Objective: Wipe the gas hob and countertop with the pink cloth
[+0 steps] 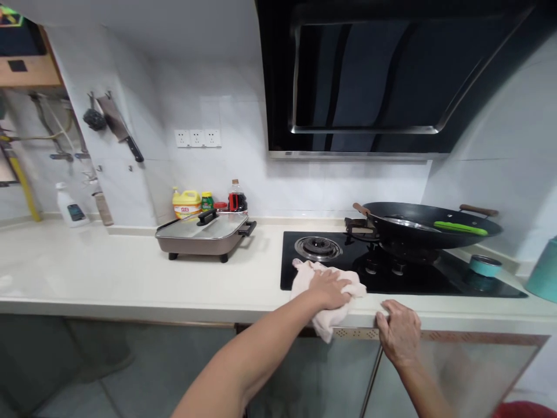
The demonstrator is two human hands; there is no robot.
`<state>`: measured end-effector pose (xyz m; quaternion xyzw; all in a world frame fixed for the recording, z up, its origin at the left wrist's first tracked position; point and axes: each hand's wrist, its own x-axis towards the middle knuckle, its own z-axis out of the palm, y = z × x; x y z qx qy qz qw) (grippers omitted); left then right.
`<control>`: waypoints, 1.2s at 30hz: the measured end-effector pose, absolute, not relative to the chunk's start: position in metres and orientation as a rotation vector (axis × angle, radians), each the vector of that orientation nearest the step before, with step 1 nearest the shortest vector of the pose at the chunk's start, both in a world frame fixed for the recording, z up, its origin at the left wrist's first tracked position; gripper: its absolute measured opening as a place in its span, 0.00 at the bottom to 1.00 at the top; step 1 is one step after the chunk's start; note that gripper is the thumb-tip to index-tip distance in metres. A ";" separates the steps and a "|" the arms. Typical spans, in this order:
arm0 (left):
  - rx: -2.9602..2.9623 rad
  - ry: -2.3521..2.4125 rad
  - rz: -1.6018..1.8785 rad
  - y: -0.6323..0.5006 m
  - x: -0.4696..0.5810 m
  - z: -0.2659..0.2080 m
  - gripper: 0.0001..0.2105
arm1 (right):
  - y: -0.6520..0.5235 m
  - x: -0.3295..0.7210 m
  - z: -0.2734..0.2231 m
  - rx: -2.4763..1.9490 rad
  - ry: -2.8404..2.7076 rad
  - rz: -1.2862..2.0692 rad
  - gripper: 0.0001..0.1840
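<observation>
My left hand [331,289] presses a pale pink cloth [304,280] onto the front left of the black glass gas stove [439,281]. Its fingers bear down on the bunched fabric, and a corner of the cloth hangs over the counter's front edge. At that edge, farther right, my right hand [398,331] leans on the white countertop [256,290] with its thumb apart and nothing in it. Just behind the cloth is the left burner [319,248]. Two stove knobs [371,267] stand right of the cloth.
A large black wok [391,227] with a green-handled utensil [460,228] sits on the right burner. Nearby is a small turquoise container [485,265]. An electric pan with a glass lid [204,238] stands left, bottles [187,203] behind it. A range hood [365,81] overhangs the stove.
</observation>
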<state>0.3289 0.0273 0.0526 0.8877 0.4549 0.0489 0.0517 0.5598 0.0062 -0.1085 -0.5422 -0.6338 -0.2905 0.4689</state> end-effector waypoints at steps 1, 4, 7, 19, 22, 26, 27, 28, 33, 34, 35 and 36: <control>2.684 1.427 0.154 0.025 0.310 0.054 0.28 | 0.004 0.559 -0.107 -1.332 -1.556 -0.716 0.20; 2.612 1.579 0.169 0.017 0.249 0.057 0.28 | 0.000 0.558 -0.102 -1.320 -1.571 -0.736 0.20; 2.507 1.761 0.162 0.006 0.184 0.058 0.28 | -0.004 0.558 -0.099 -1.316 -1.592 -0.719 0.20; 2.355 2.338 0.291 -0.068 0.067 0.039 0.23 | -0.003 0.554 -0.097 -1.331 -1.613 -0.733 0.20; 2.544 2.264 0.404 -0.079 0.103 0.019 0.26 | -0.003 0.551 -0.096 -1.354 -1.589 -0.726 0.21; 2.754 2.017 0.460 -0.084 0.177 -0.003 0.35 | -0.006 0.552 -0.094 -1.340 -1.593 -0.703 0.23; 2.807 1.947 0.441 -0.082 0.198 -0.008 0.37 | -0.006 0.553 -0.094 -1.337 -1.607 -0.700 0.23; 2.855 1.875 0.409 -0.080 0.220 -0.012 0.39 | -0.006 0.555 -0.095 -1.336 -1.620 -0.699 0.24; 3.139 1.562 0.451 -0.057 0.312 -0.028 0.50 | 0.000 0.564 -0.105 -1.380 -1.646 -0.677 0.24; 3.189 1.532 0.501 -0.052 0.322 -0.031 0.48 | 0.002 0.565 -0.106 -1.389 -1.650 -0.668 0.24; 3.238 1.509 0.553 -0.048 0.327 -0.033 0.45 | 0.003 0.567 -0.107 -1.396 -1.655 -0.661 0.24; 3.288 1.485 0.608 -0.046 0.329 -0.035 0.41 | 0.003 0.568 -0.108 -1.401 -1.660 -0.659 0.24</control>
